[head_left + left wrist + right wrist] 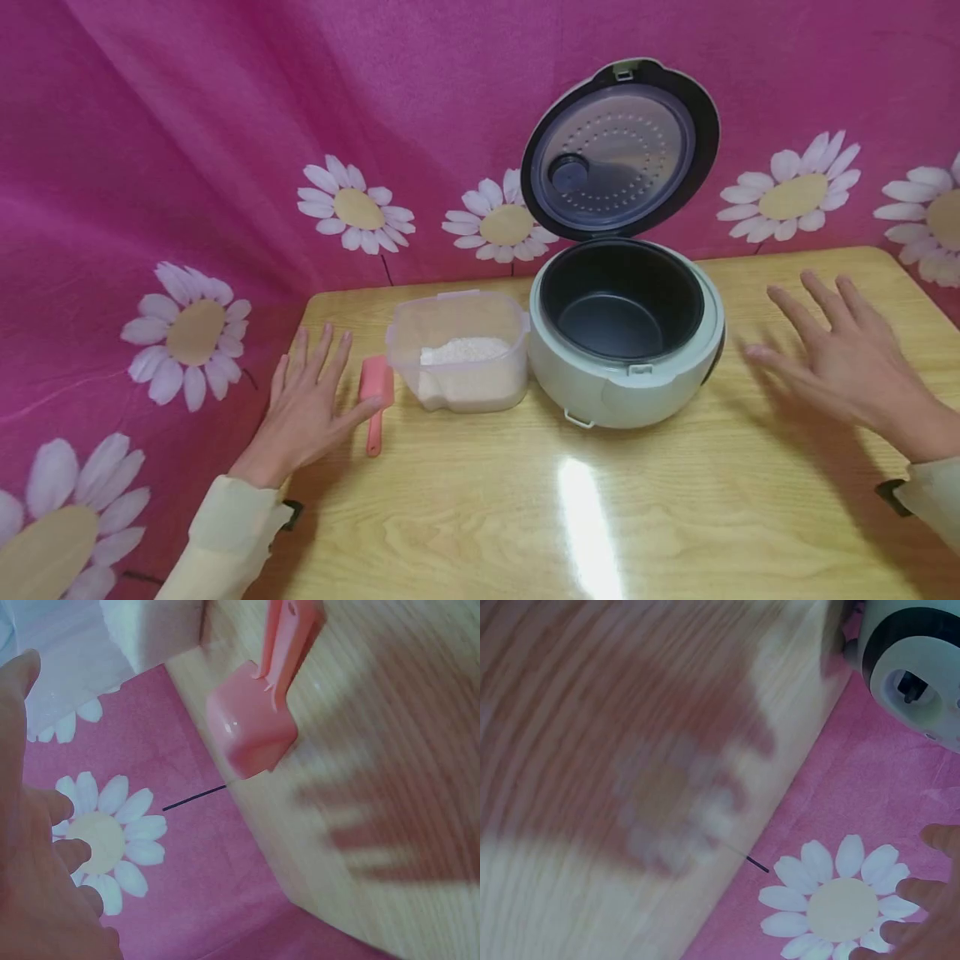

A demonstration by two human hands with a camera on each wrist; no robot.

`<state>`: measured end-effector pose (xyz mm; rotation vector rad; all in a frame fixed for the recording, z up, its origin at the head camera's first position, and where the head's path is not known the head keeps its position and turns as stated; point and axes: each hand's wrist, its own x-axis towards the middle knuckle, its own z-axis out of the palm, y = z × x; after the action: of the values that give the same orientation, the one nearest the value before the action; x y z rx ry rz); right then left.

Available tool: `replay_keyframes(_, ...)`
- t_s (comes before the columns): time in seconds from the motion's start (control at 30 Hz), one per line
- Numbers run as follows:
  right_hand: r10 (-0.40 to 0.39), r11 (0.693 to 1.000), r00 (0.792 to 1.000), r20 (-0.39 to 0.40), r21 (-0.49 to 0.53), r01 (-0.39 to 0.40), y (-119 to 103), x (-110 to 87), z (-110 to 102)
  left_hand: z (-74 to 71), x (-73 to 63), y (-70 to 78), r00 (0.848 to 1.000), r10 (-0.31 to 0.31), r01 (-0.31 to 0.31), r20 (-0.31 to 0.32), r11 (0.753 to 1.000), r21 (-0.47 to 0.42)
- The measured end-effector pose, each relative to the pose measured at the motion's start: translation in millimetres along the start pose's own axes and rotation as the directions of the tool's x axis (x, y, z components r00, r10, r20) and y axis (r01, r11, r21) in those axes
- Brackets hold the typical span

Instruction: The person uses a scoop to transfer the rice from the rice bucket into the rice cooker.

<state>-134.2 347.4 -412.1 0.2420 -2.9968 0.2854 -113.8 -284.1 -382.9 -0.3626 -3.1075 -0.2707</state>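
Observation:
My left hand [303, 417] is spread with straight fingers over the table's left side, holding nothing. Just right of it lies a pink scoop [377, 382], its handle toward me; the left wrist view shows the scoop [251, 724] from its rounded side. Beside the scoop stands a clear plastic container [480, 392] partly filled with white rice [472, 350]. A pale green rice cooker [622, 400] stands to its right, lid [622, 158] raised, with a dark inner pot [622, 308]. My right hand [847, 358] hovers right of the cooker, fingers spread and nothing held.
Everything stands on a light wooden table [465, 517], with a bright light reflection in front of the cooker. A magenta cloth [420, 100] with white daisies hangs behind and along the left side. The cooker's raised lid stands close to the cloth.

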Motion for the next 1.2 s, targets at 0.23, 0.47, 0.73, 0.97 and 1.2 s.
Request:
replay_keyframes(0.23, 0.043, 0.997, 0.999, 0.006, 0.064, -0.043, -1, -1.1, -1, 5.3, 3.5, -1.6, 1.000, 0.004, -0.004, 0.012, 1.000, -0.023)
replay_keyframes(0.47, 0.045, 0.983, 0.998, -0.046, 0.178, -0.036, -5, 4.8, -5, 1.7, 3.4, 1.0, 1.000, -0.014, 0.015, 0.028, 0.999, -0.052)
replay_keyframes(0.73, 0.008, 0.961, 0.998, -0.061, 0.277, 0.010, -9, 11.5, -10, 4.3, 0.5, 0.3, 0.997, -0.038, 0.042, 0.066, 0.997, -0.059)
replay_keyframes(0.97, -0.024, 0.938, 0.989, -0.144, 0.339, 0.072, -16, 19.7, -14, 6.1, -2.4, -1.2, 0.995, -0.061, 0.067, 0.074, 0.994, -0.091)
replay_keyframes(1.2, 0.004, 0.923, 0.991, -0.131, 0.382, 0.047, -30, 27.8, -25, 9.4, -6.0, -1.9, 0.994, -0.080, 0.087, 0.075, 0.992, -0.094)
